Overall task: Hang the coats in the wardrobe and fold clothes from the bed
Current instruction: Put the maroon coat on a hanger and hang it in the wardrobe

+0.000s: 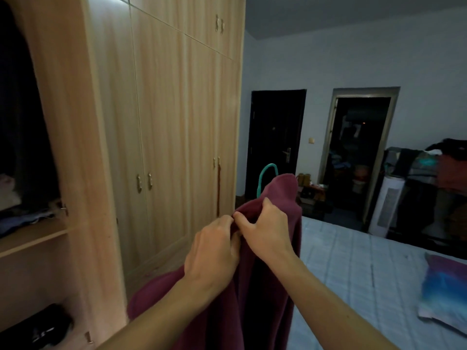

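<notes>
A maroon fleece coat (273, 286) hangs in front of me on a teal hanger (265, 175), whose hook sticks up behind the collar. My left hand (214, 251) and my right hand (265, 228) both pinch the fabric near the collar, fingertips almost touching. The light wood wardrobe (164, 122) stands at the left. Its leftmost section (22, 137) is open, with dark hanging clothes and folded items on a shelf. The bed (366, 274) with a pale blue quilt lies to the right.
A blue and purple pillow (444, 294) lies on the bed's right side. Two dark doorways (278, 137) open in the far wall. A rack piled with clothes (429, 178) and a white appliance (386, 205) stand at the far right.
</notes>
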Action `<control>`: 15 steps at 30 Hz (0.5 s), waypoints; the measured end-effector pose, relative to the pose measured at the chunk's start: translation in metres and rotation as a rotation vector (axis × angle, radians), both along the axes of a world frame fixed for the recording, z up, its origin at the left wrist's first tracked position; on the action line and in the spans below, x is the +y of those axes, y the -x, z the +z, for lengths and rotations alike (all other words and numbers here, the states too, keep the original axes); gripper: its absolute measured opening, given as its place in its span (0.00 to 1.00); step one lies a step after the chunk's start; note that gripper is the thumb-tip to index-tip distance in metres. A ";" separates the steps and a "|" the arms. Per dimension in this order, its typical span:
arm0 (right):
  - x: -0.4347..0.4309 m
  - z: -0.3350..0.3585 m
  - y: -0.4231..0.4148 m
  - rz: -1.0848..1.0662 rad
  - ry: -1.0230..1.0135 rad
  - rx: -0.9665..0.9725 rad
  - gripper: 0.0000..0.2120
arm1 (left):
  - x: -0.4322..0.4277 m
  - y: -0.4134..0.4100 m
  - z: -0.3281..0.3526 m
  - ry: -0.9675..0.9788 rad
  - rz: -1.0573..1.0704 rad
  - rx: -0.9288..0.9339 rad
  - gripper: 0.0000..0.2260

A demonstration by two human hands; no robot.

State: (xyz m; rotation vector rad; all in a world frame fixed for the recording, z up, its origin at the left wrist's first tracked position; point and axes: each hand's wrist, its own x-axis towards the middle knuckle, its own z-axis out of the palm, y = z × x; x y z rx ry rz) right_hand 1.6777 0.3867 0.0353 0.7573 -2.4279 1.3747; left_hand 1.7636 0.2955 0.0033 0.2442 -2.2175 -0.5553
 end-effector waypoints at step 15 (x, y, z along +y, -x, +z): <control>-0.004 -0.015 0.027 0.042 0.045 0.058 0.11 | 0.007 -0.002 -0.004 -0.072 -0.194 -0.246 0.10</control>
